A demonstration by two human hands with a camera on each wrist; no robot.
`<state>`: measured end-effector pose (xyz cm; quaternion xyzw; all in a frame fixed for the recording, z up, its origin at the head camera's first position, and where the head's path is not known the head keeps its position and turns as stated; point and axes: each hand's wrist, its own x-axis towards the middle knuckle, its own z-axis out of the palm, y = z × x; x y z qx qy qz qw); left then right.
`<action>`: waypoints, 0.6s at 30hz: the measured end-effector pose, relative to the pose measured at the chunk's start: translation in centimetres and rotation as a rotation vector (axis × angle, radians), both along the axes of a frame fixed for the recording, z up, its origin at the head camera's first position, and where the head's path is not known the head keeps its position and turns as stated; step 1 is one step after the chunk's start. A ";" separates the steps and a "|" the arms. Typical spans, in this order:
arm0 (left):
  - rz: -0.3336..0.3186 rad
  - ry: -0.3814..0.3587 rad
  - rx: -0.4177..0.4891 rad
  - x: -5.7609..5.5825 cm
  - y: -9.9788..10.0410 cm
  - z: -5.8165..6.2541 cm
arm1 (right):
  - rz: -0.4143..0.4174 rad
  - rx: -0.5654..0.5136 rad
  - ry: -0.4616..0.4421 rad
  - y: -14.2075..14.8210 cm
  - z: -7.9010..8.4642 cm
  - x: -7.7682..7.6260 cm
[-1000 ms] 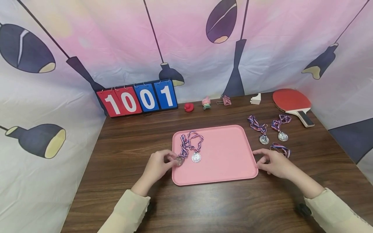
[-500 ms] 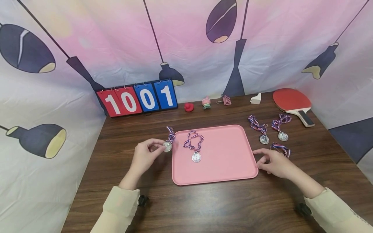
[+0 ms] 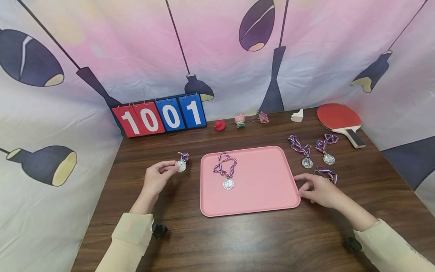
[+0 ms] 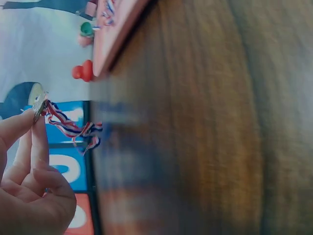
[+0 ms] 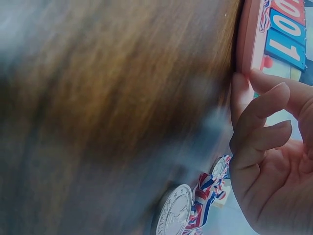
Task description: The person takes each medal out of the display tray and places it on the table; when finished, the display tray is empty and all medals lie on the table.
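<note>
A silver medal (image 3: 181,165) lies between the thumb and fingertips of the left hand (image 3: 156,178), above the bench (image 3: 244,241) and apart from the left edge of the pink tray (image 3: 261,181). The left fingers are closed to a pinch on the disc, its striped ribbon (image 4: 68,126) hanging toward the bench; whether the ribbon touches it cannot be told. A second medal (image 3: 229,183) lies on the tray's left part. The right hand (image 3: 318,190) is at the opposite edge, thumb and forefinger parted, their tips touching the rim, the other fingers loosely bent. Beyond it lie two further medals (image 3: 307,163) (image 3: 328,159) and a partly hidden striped band (image 3: 326,173).
</note>
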<state>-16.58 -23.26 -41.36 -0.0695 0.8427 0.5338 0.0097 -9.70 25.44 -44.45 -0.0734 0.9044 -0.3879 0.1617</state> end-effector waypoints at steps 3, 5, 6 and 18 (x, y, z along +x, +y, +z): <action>0.006 -0.057 0.011 0.0 -0.4 -0.6 | 0.008 -0.001 0.008 0.0 -0.1 0.0; 0.007 -0.088 0.013 0.1 -0.5 -1.0 | 0.007 -0.001 0.006 0.0 -0.1 -0.1; 0.008 -0.099 0.013 0.2 -0.6 -1.2 | 0.002 0.001 0.002 0.0 0.0 -0.1; -0.001 -0.090 -0.163 1.0 -0.9 -2.7 | -0.007 -0.009 -0.012 0.0 -0.1 0.0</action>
